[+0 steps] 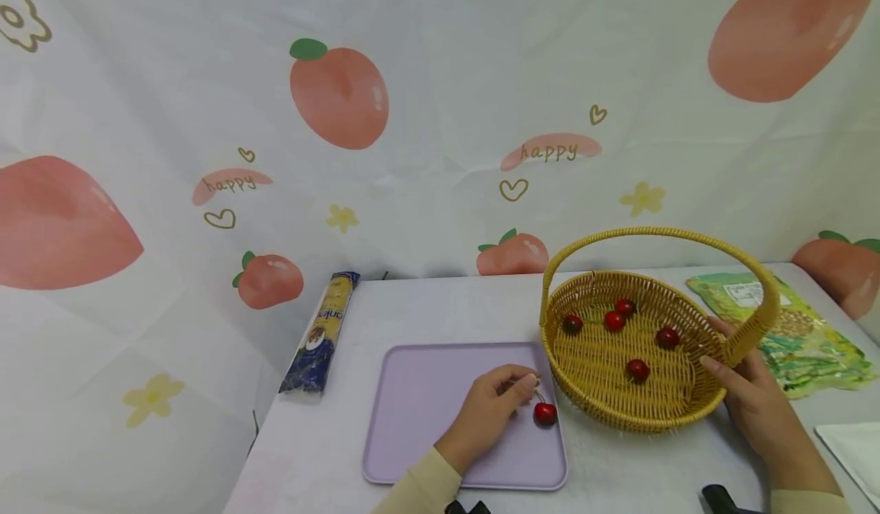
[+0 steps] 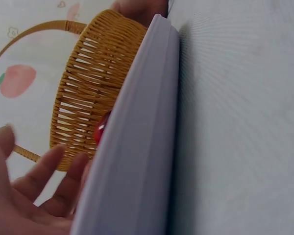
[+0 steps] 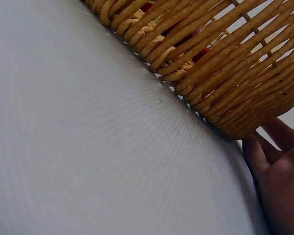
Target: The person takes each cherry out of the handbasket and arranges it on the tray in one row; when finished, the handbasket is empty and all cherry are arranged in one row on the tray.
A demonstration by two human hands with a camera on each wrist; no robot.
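A red cherry (image 1: 545, 414) with a stem lies at the right side of the lilac tray (image 1: 426, 392). Just left of its stem is my left hand (image 1: 490, 411), above the tray; in the left wrist view the thumb and fingers (image 2: 44, 169) are apart, with nothing between them. My right hand (image 1: 749, 399) grips the right side of the yellow wicker basket (image 1: 635, 422), its thumb over the rim and its other fingers outside. Several cherries (image 1: 638, 370) are spread inside the basket, which has a tall arched handle (image 1: 649, 231).
A blue and yellow packet (image 1: 319, 334) lies at the table's left back edge. Behind the basket on the right is a green and yellow bag (image 1: 791, 323). A white flat item (image 1: 852, 453) lies at the right edge, and a printed cloth (image 1: 426, 193) hangs behind the table.
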